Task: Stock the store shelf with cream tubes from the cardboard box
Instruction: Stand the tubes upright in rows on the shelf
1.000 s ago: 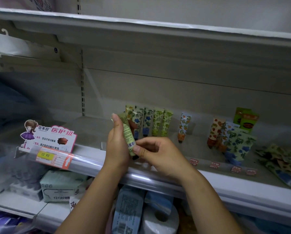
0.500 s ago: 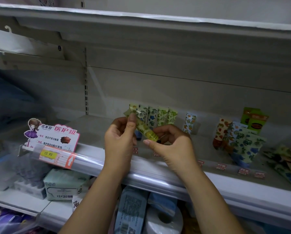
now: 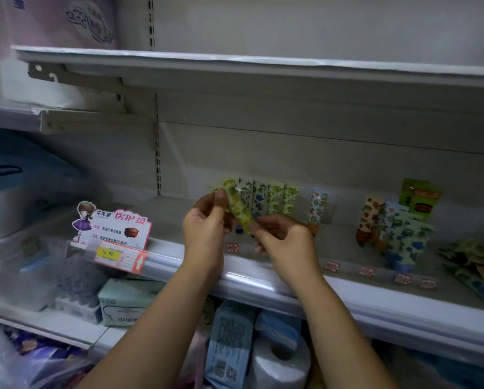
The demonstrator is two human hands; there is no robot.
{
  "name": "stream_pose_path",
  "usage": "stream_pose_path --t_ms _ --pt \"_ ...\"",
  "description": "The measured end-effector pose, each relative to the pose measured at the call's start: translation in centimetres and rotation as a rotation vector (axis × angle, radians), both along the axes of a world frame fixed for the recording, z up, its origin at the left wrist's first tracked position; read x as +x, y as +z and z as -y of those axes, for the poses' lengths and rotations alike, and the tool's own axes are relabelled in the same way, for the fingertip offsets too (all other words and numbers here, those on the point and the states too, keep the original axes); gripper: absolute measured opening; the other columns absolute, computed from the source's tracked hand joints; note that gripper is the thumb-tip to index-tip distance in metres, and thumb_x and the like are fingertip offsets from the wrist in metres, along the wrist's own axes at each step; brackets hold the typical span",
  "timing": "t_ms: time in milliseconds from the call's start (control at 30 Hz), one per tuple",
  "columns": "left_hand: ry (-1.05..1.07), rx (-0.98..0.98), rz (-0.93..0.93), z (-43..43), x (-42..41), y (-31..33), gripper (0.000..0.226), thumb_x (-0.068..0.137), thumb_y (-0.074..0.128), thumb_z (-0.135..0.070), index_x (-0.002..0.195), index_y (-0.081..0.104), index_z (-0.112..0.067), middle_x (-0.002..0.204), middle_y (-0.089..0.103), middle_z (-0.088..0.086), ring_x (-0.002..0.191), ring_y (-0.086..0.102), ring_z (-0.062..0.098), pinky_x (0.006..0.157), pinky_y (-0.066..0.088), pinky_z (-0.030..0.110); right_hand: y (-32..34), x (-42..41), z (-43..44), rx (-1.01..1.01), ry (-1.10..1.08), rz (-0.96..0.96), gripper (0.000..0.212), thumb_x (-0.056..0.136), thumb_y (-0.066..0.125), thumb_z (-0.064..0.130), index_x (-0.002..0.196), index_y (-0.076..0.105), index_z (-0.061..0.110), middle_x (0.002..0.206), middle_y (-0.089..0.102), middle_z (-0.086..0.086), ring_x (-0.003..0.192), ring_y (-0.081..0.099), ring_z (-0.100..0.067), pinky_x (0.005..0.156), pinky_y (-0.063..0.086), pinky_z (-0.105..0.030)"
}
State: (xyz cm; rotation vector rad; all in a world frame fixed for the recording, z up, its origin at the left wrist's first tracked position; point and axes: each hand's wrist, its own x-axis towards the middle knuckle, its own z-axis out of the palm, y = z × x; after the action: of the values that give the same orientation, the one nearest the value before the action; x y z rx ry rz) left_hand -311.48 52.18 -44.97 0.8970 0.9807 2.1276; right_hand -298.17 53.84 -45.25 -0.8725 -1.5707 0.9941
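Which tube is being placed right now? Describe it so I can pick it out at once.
Start at the middle shelf, left of centre, where a row of upright tubes lines the back wall. In front of it, the left hand and right hand hold the yellow-green tube; it alone is tilted and off the shelf.

L hand (image 3: pixel 204 228) bare, no ring/watch | R hand (image 3: pixel 287 242) same | both forearms bare, no sleeves

The lower end of the held tube (image 3: pixel 239 210) is covered by the right hand (image 3: pixel 284 242). Small red labels (image 3: pixel 367 270) on the shelf rail (image 3: pixel 347 293) are too small to read. Loose tubes (image 3: pixel 476 265) at the right run past the frame edge (count unclear).
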Motion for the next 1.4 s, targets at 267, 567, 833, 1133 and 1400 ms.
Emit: stream_pose_path --t_ms 267,567,833,1133,1400 --pt "-0.067 -0.198 -0.301 2.4 -3.4 2.4 0.021 0.089 0.076 -0.030 0.105 0.074 -0.015 0.082 0.073 -0.010 0.077 0.063 0.008 0.072 0.048 0.023 0.5 0.3 0.4 0.090 0.022 0.091 0.013 0.087 0.075 0.038 0.095 0.074 0.027 0.087 0.074 0.014 0.084 0.065 0.004 0.070 0.049 -0.008" --pt "0.012 -0.289 -0.843 6.4 -7.0 3.7 0.006 0.085 0.080 -0.029 0.091 0.078 -0.030 0.086 0.073 -0.001 0.070 0.059 -0.002 0.071 0.051 0.021 9.3 -1.8 -0.4 0.420 0.159 0.483 0.013 0.087 0.075 0.035 0.097 0.077 0.028 0.088 0.071 0.014 0.082 0.062 0.000 0.071 0.050 -0.016" --pt "0.038 -0.243 -0.977 5.6 -6.7 4.3 0.012 0.085 0.079 -0.030 0.085 0.072 -0.039 0.088 0.065 -0.003 0.074 0.056 -0.001 0.068 0.046 0.017 13.3 -2.8 -0.7 0.614 0.242 0.966 0.010 0.084 0.077 0.038 0.088 0.077 0.029 0.092 0.066 0.013 0.091 0.058 0.000 0.078 0.046 -0.019" --pt "0.428 -0.065 -0.392 3.7 -5.7 0.8 0.015 0.098 0.065 -0.036 0.094 0.071 -0.023 0.090 0.069 -0.008 0.086 0.062 0.004 0.069 0.043 0.011 15.1 -5.3 -3.3 0.542 0.181 0.938 0.008 0.094 0.068 0.033 0.091 0.073 0.028 0.094 0.067 0.016 0.085 0.060 0.002 0.071 0.045 -0.018" --pt "0.672 -0.108 -0.479 1.4 -5.2 -2.8 0.033 0.106 0.038 -0.044 0.090 0.059 -0.024 0.082 0.055 -0.011 0.081 0.054 0.019 0.068 0.041 0.036 16.4 -8.1 -7.8 0.587 0.128 0.909 0.017 0.091 0.070 0.038 0.087 0.074 0.022 0.107 0.065 0.008 0.104 0.060 -0.010 0.092 0.048 -0.027"
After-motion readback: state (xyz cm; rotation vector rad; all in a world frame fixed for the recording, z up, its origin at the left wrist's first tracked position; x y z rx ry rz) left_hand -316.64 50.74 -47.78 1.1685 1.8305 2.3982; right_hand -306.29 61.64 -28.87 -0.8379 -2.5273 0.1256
